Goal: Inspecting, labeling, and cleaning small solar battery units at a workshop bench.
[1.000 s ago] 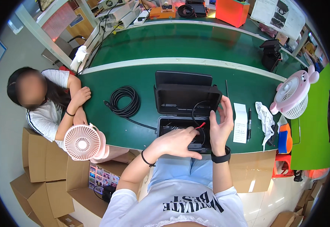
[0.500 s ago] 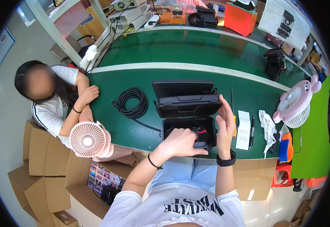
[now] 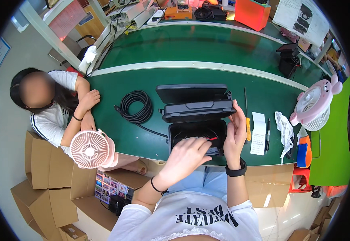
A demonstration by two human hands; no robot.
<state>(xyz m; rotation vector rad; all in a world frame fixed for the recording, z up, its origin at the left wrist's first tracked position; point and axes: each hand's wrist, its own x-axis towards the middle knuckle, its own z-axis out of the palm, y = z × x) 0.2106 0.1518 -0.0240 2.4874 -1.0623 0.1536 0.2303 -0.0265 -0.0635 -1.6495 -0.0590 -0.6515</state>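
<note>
A black hinged case (image 3: pixel 176 148) lies on the green bench in front of me, its lid (image 3: pixel 199 111) raised. Inside are thin wires with a red part (image 3: pixel 212 139) and a small dark block-shaped part (image 3: pixel 212 151) near the front right corner. My left hand (image 3: pixel 186 157) hovers over the case, fingers bent and thumb apart, with nothing seen in its grasp; its palm covers part of the interior. My right hand (image 3: pixel 235 138) stands along the case's right side, fingers extended, fingertips touching the lid's right edge. A coiled black cable (image 3: pixel 136 107) runs into the case's left side.
Right of the case lie a screwdriver (image 3: pixel 248 128), a paper slip (image 3: pixel 258 134), a pen (image 3: pixel 267 136) and a white cloth (image 3: pixel 284 130). A pink fan (image 3: pixel 313 104) stands further right, another fan (image 3: pixel 90 149) at left. A person (image 3: pixel 64 108) leans on the bench's left end.
My left hand has loosened from the small dark part and drawn slightly left, leaving the part in the case. My right hand stays beside the lid. The whole view has shifted a little.
</note>
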